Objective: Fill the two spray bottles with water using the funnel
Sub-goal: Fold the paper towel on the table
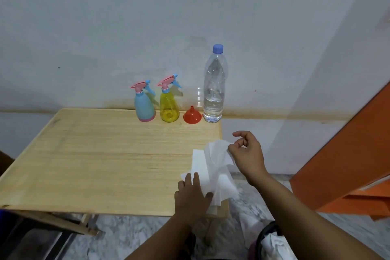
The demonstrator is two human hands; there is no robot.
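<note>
Mostly plastic on pale wood.
Matt, fine-grained wooden table (95, 154); glossy see-through plastic water bottle (214, 91); translucent yellow spray bottle (168, 107) and opaque blue spray bottle (144, 107) (both smooth plastic); shiny red plastic funnel (191, 116); soft, matt white tissue (213, 167), thin and crumpled.

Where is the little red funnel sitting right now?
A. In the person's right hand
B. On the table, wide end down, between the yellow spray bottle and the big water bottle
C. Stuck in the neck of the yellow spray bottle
B: the red funnel rests mouth-down on the table, between the yellow spray bottle and the water bottle.
</note>
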